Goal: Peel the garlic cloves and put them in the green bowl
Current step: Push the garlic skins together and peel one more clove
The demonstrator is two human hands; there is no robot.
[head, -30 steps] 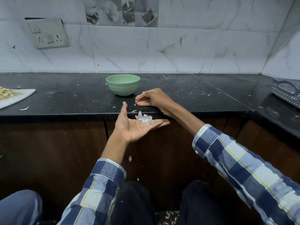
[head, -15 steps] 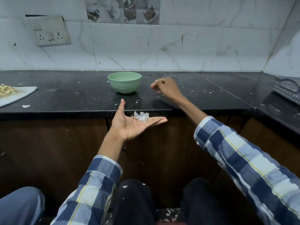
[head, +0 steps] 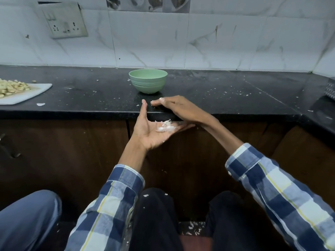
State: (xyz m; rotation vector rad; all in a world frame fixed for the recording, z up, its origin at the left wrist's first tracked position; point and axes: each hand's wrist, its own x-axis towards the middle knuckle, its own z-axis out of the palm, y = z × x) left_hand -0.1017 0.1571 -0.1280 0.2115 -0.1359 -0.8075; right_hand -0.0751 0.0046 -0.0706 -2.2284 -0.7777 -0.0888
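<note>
Just below the middle of the frame, the left hand [head: 151,132] is cupped palm-up under the front edge of the black speckled stone counter [head: 208,95], fingers spread flat, with a small heap of white papery garlic skins [head: 164,127] lying on them. The right hand [head: 178,109] lies palm-down on the counter edge right above it, fingers together and flat, thumb stretched toward the left thumb; it pinches nothing that can be seen, and reads as sweeping scraps off the edge into the waiting palm.

Behind the hands, a little above centre, stands the pale green ribbed bowl [head: 147,82], upright and well clear of them; its inside cannot be seen from this angle. At the left edge a white cutting board [head: 27,96] carries a pile of pale chopped pieces [head: 12,87]. No whole garlic cloves show anywhere, so the peeling looks finished and this looks like clean-up.

What could go wrong: the skins are light and loose, so a tilt of the open palm or a quick sweep would scatter them onto the dark trousers [head: 155,220] and floor, where flakes already lie. A sweep reaching too far back could also nudge the bowl.
</note>
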